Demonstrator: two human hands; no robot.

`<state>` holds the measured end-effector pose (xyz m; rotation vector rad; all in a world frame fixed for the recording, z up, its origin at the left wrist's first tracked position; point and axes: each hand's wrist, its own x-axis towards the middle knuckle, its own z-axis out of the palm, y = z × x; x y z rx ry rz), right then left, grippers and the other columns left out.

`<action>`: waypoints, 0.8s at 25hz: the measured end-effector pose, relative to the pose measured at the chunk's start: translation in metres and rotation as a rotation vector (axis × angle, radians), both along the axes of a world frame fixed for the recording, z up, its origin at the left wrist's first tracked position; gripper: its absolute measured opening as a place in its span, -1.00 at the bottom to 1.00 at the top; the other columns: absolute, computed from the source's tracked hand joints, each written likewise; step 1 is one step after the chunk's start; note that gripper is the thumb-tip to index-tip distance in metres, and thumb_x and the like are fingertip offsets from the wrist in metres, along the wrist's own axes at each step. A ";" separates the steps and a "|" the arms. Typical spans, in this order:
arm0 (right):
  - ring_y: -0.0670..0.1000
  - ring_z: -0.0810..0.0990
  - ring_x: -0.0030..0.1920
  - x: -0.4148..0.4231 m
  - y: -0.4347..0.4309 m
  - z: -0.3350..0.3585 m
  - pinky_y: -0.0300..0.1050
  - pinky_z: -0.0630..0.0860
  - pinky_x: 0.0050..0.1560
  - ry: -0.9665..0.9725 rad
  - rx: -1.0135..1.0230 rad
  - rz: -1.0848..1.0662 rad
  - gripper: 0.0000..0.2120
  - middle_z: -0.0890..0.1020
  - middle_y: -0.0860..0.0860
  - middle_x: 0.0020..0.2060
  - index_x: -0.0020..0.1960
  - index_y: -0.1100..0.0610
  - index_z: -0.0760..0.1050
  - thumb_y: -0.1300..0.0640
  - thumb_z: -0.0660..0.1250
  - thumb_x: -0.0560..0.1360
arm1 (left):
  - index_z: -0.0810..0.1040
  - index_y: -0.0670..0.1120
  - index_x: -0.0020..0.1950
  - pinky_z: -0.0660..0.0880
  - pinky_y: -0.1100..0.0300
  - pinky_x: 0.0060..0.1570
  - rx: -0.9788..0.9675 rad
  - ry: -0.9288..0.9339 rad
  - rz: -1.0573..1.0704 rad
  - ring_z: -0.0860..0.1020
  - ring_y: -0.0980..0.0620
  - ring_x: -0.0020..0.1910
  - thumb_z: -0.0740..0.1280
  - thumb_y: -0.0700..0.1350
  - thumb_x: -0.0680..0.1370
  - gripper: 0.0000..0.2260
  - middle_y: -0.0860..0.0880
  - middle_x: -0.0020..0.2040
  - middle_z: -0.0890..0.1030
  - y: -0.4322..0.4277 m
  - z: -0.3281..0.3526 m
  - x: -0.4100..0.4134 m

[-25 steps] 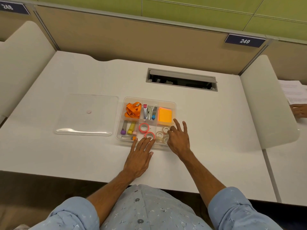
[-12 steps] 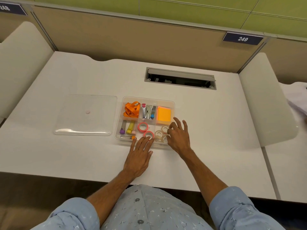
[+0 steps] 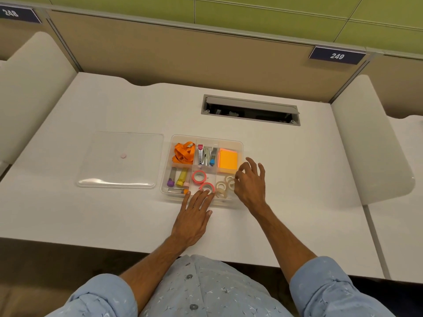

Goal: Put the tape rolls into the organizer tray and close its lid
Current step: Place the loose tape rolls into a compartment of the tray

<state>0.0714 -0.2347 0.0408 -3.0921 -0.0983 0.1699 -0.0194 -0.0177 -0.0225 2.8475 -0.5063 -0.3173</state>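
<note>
Now, tape rolls sit inside the organizer tray (image 3: 239, 145): two pink tape rolls (image 3: 199, 177) in the near middle compartment, several clear tape rolls (image 3: 221, 187) in the near right compartment. Tray is clear plastic, open on top, on the white desk (image 3: 286, 179). Other tray compartments: orange straps (image 3: 184, 152) far left, staplers (image 3: 207, 155) far middle, orange sticky notes (image 3: 228, 159) far right, markers (image 3: 179, 178) near left. Lid (image 3: 121, 160) lies flat on the desk just left of the tray, apart from it, not on. Left hand (image 3: 194, 217) flat on the desk at the tray's near edge, fingers extended, tips touching the nearer pink roll, gripping nothing. Right hand (image 3: 250, 181) at the tray's right side over the clear rolls, fingers loosely curled; cannot tell if thumb and forefinger pinch a roll. Cable slot (image 3: 250, 109) beyond the tray; number sign 249 (image 3: 337, 56) on the partition behind.
</note>
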 end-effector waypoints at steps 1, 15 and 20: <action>0.05 0.18 0.71 0.003 0.000 0.001 0.19 0.03 0.73 -0.017 0.008 -0.026 -0.72 0.52 -0.01 0.48 0.31 0.05 0.68 0.01 0.29 0.70 | -0.02 0.04 0.75 -0.10 -0.21 0.74 -0.002 0.001 -0.003 -0.01 -0.03 0.76 -0.02 0.13 0.78 -0.47 -0.01 0.76 0.08 0.000 0.000 0.000; 0.04 0.17 0.71 -0.001 0.003 -0.009 0.21 -0.04 0.75 0.084 0.017 0.011 -0.62 0.45 -0.06 0.54 0.41 -0.07 0.61 -0.18 0.28 0.69 | 0.00 0.04 0.75 -0.09 -0.22 0.74 0.000 0.010 -0.012 0.00 -0.04 0.76 -0.03 0.14 0.78 -0.46 -0.02 0.76 0.09 0.002 -0.002 0.002; 0.04 0.21 0.68 0.001 0.011 -0.011 0.18 0.02 0.74 0.082 0.001 0.023 -0.66 0.47 -0.03 0.49 0.41 -0.04 0.62 -0.10 0.31 0.70 | -0.02 0.04 0.75 -0.10 -0.22 0.74 0.008 0.018 -0.011 -0.01 -0.04 0.76 -0.03 0.15 0.78 -0.45 -0.02 0.76 0.07 0.001 -0.002 0.002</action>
